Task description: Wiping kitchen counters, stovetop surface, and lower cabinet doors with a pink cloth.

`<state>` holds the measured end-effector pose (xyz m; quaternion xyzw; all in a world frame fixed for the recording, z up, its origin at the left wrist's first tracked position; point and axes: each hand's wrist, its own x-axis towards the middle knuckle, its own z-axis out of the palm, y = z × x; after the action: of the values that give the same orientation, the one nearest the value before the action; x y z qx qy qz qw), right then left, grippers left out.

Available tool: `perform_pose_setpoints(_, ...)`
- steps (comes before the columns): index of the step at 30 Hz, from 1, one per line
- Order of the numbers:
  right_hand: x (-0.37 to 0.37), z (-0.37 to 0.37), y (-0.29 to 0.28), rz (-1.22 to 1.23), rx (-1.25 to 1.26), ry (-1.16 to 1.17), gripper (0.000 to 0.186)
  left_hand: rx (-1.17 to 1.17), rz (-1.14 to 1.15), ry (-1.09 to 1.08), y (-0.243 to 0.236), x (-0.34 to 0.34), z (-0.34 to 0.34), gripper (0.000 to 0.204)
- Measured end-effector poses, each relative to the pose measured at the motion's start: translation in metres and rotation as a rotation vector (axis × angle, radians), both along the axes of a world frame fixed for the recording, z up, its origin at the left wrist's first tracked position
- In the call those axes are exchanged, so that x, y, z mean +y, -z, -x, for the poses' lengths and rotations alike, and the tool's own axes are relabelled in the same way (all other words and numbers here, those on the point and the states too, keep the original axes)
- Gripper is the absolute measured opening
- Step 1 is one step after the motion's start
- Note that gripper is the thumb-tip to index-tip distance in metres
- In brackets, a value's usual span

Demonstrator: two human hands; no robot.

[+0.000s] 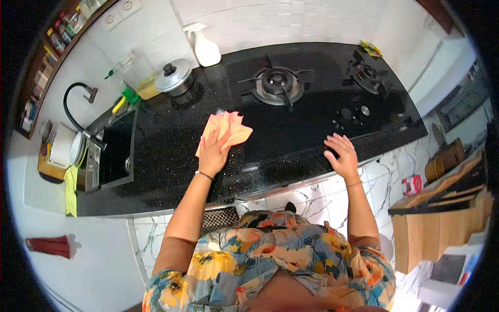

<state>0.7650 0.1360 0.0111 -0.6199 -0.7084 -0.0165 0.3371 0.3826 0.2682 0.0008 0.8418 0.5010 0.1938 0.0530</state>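
On the black countertop (166, 151), between the sink and the cooktop, lies a crumpled orange cloth (231, 130). My left hand (213, 153) presses down on it, fingers over its near left part; what lies beneath the palm is hidden. My right hand (343, 156) is at the front edge of the black glass cooktop (296, 125), fingers apart and holding nothing. Beyond that hand are the round control knobs (365, 111). Small light specks and wet-looking marks dot the counter around the cloth.
A large burner (278, 83) and a smaller one (368, 75) rise from the cooktop. Along the wall stand a white spray bottle (207, 49), a lidded pot (175, 78) and a green soap bottle (129, 93). The sink (117, 151) with its black faucet (70, 106) is at left.
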Motion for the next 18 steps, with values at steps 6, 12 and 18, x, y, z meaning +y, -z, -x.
perform_pose_setpoints(6,0.022,0.159,-0.031,-0.094,-0.068,-0.313,0.043,-0.201,0.218,0.223,-0.009,-0.079,-0.028,0.062)
perform_pose_setpoints(12,0.038,0.2,0.018,-0.145,-0.103,-0.288,0.044,-0.169,0.182,0.264,-0.015,-0.093,0.022,0.059)
perform_pose_setpoints(18,0.03,0.097,0.012,-0.025,-0.394,0.221,0.04,-0.255,0.088,-0.028,-0.003,-0.11,0.07,0.059)
